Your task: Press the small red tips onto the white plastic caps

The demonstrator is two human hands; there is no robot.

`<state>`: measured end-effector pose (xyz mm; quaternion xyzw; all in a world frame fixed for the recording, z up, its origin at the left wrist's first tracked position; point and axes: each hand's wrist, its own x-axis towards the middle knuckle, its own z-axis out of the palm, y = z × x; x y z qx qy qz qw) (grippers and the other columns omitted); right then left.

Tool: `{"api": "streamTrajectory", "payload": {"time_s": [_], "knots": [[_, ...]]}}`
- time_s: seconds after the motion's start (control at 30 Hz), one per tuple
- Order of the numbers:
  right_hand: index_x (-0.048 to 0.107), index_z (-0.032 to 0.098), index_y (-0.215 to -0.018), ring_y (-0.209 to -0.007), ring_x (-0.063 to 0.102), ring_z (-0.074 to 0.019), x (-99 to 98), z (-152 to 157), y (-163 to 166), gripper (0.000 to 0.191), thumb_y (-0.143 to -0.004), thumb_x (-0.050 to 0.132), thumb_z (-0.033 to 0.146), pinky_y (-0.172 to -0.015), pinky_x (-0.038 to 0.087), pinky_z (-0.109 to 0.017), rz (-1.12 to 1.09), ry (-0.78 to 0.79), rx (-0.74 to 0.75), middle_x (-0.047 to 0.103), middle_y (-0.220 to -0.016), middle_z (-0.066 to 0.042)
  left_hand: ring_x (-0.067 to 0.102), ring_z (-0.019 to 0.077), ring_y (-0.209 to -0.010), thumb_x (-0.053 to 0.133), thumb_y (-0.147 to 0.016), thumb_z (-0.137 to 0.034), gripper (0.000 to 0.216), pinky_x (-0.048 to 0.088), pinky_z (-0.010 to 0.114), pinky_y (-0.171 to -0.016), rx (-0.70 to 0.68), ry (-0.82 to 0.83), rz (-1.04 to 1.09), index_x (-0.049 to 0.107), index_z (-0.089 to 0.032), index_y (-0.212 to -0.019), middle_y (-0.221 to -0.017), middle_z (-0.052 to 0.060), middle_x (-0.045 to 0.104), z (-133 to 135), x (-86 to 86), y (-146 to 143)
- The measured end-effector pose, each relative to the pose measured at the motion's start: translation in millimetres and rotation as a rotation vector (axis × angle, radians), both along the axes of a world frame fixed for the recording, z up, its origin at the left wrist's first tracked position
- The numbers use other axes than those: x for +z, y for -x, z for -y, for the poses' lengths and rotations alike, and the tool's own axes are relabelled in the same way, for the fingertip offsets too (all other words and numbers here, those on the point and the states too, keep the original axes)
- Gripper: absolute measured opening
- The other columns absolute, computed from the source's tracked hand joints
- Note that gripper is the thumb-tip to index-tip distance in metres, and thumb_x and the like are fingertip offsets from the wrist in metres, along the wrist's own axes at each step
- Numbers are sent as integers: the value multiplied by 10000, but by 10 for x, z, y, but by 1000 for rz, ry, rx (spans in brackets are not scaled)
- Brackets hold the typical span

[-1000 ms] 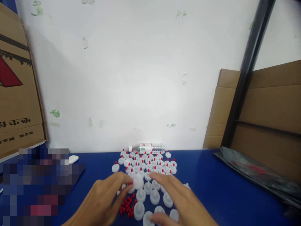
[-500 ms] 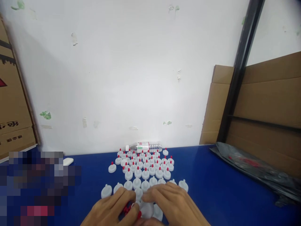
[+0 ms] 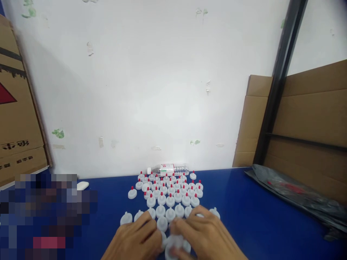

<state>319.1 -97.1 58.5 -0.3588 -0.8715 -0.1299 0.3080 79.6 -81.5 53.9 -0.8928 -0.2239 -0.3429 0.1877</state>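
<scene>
My left hand (image 3: pixel 137 236) is curled closed at the bottom centre, knuckles up. Its fingertips are hidden now; small red caps showed in its grasp a moment ago. My right hand (image 3: pixel 207 234) pinches a white round lid (image 3: pixel 170 250) between thumb and fingers, blurred by motion. Around both hands stand white nozzle lids with bare tips, among them one lid (image 3: pixel 162 224) between the hands and another (image 3: pixel 126 218) left of them. Behind these, several rows of similar lids (image 3: pixel 170 200) wear red caps on their nozzles.
A clear plastic bottle (image 3: pixel 168 169) lies on its side against the wall behind the lids. A white object (image 3: pixel 82 185) rests at the left of the blue table (image 3: pixel 244 216). Cardboard (image 3: pixel 21 108) stands at left; a dark plastic bag (image 3: pixel 292 191) lies at right.
The left fingers have turned downward, and the red caps they held are now out of sight. The right hand has shifted slightly with the white lid. The whole view moved a little.
</scene>
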Motion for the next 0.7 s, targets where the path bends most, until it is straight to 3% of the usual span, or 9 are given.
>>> {"api": "streamTrajectory", "payload": {"time_s": [0.07, 0.2, 0.3, 0.4, 0.6, 0.7], "knots": [[598, 246, -962, -661, 685, -191, 67, -4, -190, 96, -976, 646, 328, -713, 457, -310, 19, 28, -127, 748, -773, 22, 554, 157, -636, 245, -1092, -177, 389, 460, 254, -568, 13, 118, 77, 488, -236, -794, -680, -4, 560, -21, 59, 103], [613, 284, -1102, -794, 687, -235, 192, 34, -606, 152, -1004, 594, 399, -717, 494, -327, -74, 173, -350, 735, -866, -5, 548, 178, -692, 323, -1055, -166, 310, 451, 298, -633, 102, 242, 30, 489, -233, -802, -739, -1, 576, -110, 128, 273], [634, 299, -1079, -948, 687, -240, 227, 59, -776, 157, -1015, 559, 421, -814, 528, -335, -140, 275, -352, 722, -1010, -26, 599, 212, -850, 417, -1036, -196, 204, 473, 307, -698, 182, 354, -101, 564, -246, -902, -881, 16, 643, -170, 46, 269], [664, 294, -979, -1072, 659, -252, 181, 41, -844, 114, -968, 641, 405, -890, 530, -338, -127, 367, -288, 700, -1125, -31, 620, 221, -944, 479, -1011, -203, 132, 493, 293, -726, 202, 426, -179, 594, -265, -1032, -1008, 28, 667, -188, -100, 228], [706, 268, -824, -812, 692, -202, 34, 35, -847, 72, -846, 751, 216, -714, 522, -267, -96, 587, -302, 723, -855, 13, 588, 261, -1163, 517, -1005, -216, 205, 505, 319, -847, 235, 406, -147, 609, -302, -1167, -1117, 31, 678, -170, -212, 260], [733, 277, -793, -764, 709, -185, 57, 73, -781, 138, -818, 729, 142, -643, 502, -228, -121, 679, -263, 742, -785, 41, 604, 239, -1111, 486, -1027, -218, 218, 500, 311, -842, 215, 432, -165, 593, -309, -1193, -1103, 22, 675, -165, -152, 258]]}}
